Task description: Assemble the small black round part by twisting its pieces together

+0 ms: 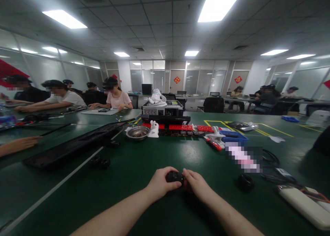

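On the dark green table (144, 167), the left hand (160, 184) and right hand (198, 186) meet at six o'clock, both touching the small black round part (174, 176) between them. At three o'clock from the hands lies a black rubber ring (245, 182), and farther that way a white flat box (305, 205). Two small black round knobs (100, 162) sit at ten o'clock, just before a long black tray (74, 145). At twelve o'clock, well apart, a round metal bowl (137, 132) lies left of a row of red blocks (185, 127), behind which stands a grey boxy machine (163, 109). Red-handled pliers (213, 145) lie at one o'clock.

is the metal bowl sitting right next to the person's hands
No, the metal bowl sits far up the table, well beyond both hands holding the small black part.
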